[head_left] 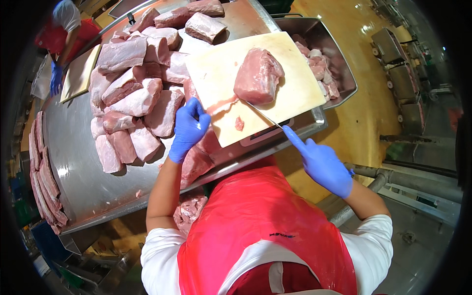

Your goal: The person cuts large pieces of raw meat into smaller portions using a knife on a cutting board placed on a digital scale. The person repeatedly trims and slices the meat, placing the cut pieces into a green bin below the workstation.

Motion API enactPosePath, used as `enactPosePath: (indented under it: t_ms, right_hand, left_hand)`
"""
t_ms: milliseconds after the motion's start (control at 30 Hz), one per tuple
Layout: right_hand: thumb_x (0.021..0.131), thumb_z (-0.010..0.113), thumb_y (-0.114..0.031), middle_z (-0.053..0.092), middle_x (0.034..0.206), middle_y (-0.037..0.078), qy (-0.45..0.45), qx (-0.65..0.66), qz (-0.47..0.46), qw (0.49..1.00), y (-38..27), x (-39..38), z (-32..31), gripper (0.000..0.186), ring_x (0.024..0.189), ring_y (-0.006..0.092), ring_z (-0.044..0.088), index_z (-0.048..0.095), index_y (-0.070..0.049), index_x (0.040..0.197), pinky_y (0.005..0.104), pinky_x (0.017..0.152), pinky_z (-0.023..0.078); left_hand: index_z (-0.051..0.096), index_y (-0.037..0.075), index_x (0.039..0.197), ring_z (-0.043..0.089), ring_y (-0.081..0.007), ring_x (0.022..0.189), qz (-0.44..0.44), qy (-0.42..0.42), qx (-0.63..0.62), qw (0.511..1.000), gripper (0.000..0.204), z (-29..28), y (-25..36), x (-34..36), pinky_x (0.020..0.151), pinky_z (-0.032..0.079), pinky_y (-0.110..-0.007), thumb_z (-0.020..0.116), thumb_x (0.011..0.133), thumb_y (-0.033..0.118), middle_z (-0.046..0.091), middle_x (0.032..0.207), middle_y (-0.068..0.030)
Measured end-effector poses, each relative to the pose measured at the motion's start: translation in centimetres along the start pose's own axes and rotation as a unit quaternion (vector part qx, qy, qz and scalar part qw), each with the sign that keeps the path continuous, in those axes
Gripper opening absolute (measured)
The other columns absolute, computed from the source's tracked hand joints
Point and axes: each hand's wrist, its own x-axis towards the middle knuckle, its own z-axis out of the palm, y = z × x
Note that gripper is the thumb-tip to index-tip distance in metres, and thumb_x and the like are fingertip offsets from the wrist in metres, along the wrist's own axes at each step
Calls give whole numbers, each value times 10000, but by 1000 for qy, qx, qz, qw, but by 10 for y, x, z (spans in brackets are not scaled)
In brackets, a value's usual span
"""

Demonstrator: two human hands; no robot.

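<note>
On the pale cutting board (300, 86) lies a trimmed chunk of pork (258, 76). My right hand (324, 164), in a blue glove, is closed round a knife, its index finger stretched along the tool. The thin knife blade (263, 114) reaches to the near edge of the chunk. A narrow strip of meat (222, 105) runs across the board from the chunk to my gloved left hand (190, 127), whose fingers are curled on its end. Nearer me on the board sits a small scrap of meat (239, 123).
Large pork pieces (130, 91) are heaped left of the board on the steel table (78, 172). Long strips (44, 177) line its left edge. A metal tub (346, 73) with trimmings stands beyond the board's right side. A co-worker's gloved hand (55, 78) is by another board (81, 73).
</note>
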Motion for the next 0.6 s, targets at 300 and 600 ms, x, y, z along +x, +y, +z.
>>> enactPosePath:
  t_ms: [300,600]
  right_hand:
    - [870,504,26,615,882,220,189,83,-113,972,-41,126,15,851,742,413,656,222,-259,1620,518,677,532]
    - [925,532,-14,645,857,244,66,144,-19,987,52,-10,5,769,759,438,644,263,-237,1611,510,685,496]
  left_hand:
    - [503,26,732,463,-132,520,23,-17,8,1000,135,-1,26,-17,516,411,-295,635,757,34,504,576,-69]
    - [526,105,1404,494,-402,1196,153,-73,369,914,715,48,63,-27,1010,381,-533,745,818,451,522,1271,-228]
